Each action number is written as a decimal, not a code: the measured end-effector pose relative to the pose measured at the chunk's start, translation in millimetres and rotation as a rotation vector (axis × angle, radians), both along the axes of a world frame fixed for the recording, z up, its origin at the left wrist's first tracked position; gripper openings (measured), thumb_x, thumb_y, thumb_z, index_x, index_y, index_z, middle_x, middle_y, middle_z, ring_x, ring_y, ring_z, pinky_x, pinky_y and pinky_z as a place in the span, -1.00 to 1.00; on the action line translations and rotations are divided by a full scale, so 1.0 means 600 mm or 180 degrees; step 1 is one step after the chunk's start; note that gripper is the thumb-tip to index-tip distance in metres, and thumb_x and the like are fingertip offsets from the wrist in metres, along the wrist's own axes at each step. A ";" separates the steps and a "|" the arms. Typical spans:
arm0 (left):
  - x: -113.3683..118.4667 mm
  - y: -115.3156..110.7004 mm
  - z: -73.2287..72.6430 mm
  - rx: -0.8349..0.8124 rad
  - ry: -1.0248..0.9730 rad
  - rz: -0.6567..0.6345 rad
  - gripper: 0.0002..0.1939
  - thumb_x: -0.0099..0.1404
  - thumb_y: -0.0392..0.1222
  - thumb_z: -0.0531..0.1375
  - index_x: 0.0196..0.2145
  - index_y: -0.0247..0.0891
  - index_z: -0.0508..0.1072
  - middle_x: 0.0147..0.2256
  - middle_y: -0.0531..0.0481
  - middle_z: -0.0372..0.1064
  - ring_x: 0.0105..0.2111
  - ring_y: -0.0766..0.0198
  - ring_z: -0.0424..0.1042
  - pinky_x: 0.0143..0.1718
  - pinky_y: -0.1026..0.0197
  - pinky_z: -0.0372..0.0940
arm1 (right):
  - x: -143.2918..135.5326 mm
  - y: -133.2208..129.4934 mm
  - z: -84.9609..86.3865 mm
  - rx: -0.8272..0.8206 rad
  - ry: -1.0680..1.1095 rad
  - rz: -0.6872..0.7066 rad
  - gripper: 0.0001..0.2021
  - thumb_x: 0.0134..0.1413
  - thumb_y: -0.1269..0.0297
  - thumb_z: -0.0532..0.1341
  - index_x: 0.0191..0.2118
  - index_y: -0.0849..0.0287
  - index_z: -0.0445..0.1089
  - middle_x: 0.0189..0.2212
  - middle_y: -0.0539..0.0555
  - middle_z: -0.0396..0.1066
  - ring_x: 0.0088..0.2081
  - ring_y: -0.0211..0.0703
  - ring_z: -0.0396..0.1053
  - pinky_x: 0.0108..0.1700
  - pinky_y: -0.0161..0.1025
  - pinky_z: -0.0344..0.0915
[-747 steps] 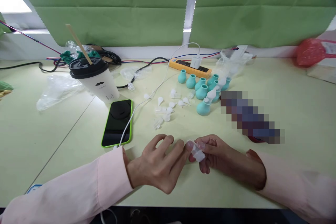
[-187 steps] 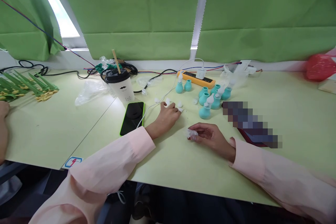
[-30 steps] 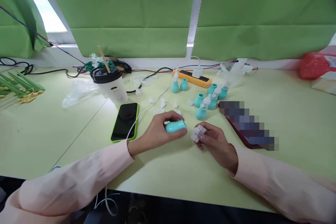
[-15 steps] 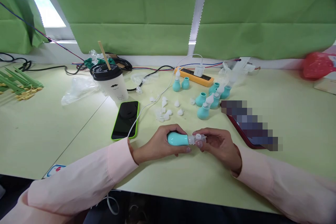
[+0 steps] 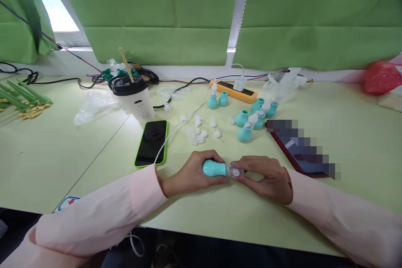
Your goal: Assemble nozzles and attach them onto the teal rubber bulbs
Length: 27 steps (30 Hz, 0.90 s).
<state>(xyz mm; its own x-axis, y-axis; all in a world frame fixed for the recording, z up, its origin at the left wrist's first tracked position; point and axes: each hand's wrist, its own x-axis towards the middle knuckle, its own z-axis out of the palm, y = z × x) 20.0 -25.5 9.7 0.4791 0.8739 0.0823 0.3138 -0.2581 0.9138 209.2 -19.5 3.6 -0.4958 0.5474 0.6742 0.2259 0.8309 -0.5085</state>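
Note:
A teal bulb [image 5: 214, 168] lies sideways in my left hand [image 5: 191, 172], its neck pointing right. At that neck sits a clear plastic piece [image 5: 235, 172], which my right hand [image 5: 266, 176] pinches between thumb and fingers. The two parts touch end to end. Beyond my hands, small white tips [image 5: 217, 133] and clear pieces [image 5: 196, 137] are scattered on the pale table [image 5: 201, 213]. Several more teal bulbs [image 5: 244, 134] stand farther back to the right, some with white tips on. Two others stand near the power strip, one of them tipped.
A phone with a green edge [image 5: 151, 142] and a lidded paper cup [image 5: 140, 104] are on the left. At the right lies a dark red phone [image 5: 292, 150]. An orange power strip [image 5: 251, 97] sits at the back, with a white cable [image 5: 188, 119] running toward my left sleeve.
My right hand has turned about the clear piece, its fingers now lying flatter over it. The round port on that piece has rolled toward me. My left hand still holds the bulb.

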 end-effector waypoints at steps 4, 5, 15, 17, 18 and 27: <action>0.002 -0.003 -0.003 0.0102 0.0066 0.0090 -0.77 -0.02 -0.15 0.23 -0.44 -0.32 0.29 -0.52 0.08 0.26 -0.54 0.42 0.19 -0.54 0.38 0.14 | -0.004 -0.002 -0.002 -0.0367 0.0080 -0.0191 -0.76 -0.20 0.47 0.26 -0.28 0.16 0.41 -0.52 0.05 0.48 -0.56 -0.26 0.39 -0.53 -0.35 0.34; 0.002 -0.003 -0.004 0.0159 0.0095 0.0116 -0.77 -0.02 -0.15 0.22 -0.44 -0.32 0.29 -0.53 0.08 0.26 -0.55 0.42 0.18 -0.55 0.38 0.13 | -0.005 -0.004 -0.002 -0.0498 0.0107 -0.0250 -0.78 -0.21 0.45 0.27 -0.30 0.16 0.42 -0.51 0.05 0.48 -0.57 -0.26 0.39 -0.53 -0.36 0.35; 0.003 -0.007 0.003 0.0610 0.0449 0.0096 -0.76 0.02 -0.09 0.19 -0.39 -0.31 0.36 -0.51 0.04 0.35 -0.52 0.37 0.28 -0.52 0.36 0.18 | -0.018 -0.025 0.004 -0.2100 0.0202 -0.0381 -0.86 -0.19 0.29 0.25 -0.42 0.22 0.44 -0.71 -0.04 0.33 -0.70 -0.33 0.26 -0.67 -0.38 0.27; 0.004 -0.009 0.007 0.0630 0.0432 0.0109 -0.75 0.02 -0.09 0.20 -0.37 -0.32 0.36 -0.49 0.02 0.36 -0.50 0.35 0.31 -0.49 0.35 0.20 | -0.022 -0.031 0.005 -0.2441 0.0393 -0.0503 -0.84 -0.24 0.27 0.28 -0.44 0.23 0.42 -0.70 -0.03 0.31 -0.70 -0.32 0.24 -0.67 -0.36 0.27; 0.005 -0.010 0.008 0.0631 0.0418 0.0126 -0.74 0.01 -0.09 0.21 -0.37 -0.32 0.36 -0.48 0.01 0.37 -0.49 0.34 0.32 -0.49 0.34 0.21 | -0.024 -0.034 0.006 -0.2584 0.0496 -0.0574 -0.82 -0.26 0.25 0.30 -0.45 0.24 0.41 -0.69 -0.03 0.31 -0.70 -0.32 0.24 -0.67 -0.35 0.27; 0.011 -0.020 0.004 0.0920 0.0403 0.0390 -0.76 0.04 -0.12 0.18 -0.35 -0.31 0.35 -0.44 -0.02 0.40 -0.46 0.30 0.36 -0.44 0.31 0.24 | -0.033 -0.040 0.011 -0.3022 0.0892 -0.0700 -0.78 -0.30 0.19 0.31 -0.51 0.24 0.38 -0.76 -0.05 0.25 -0.72 -0.34 0.17 -0.70 -0.36 0.15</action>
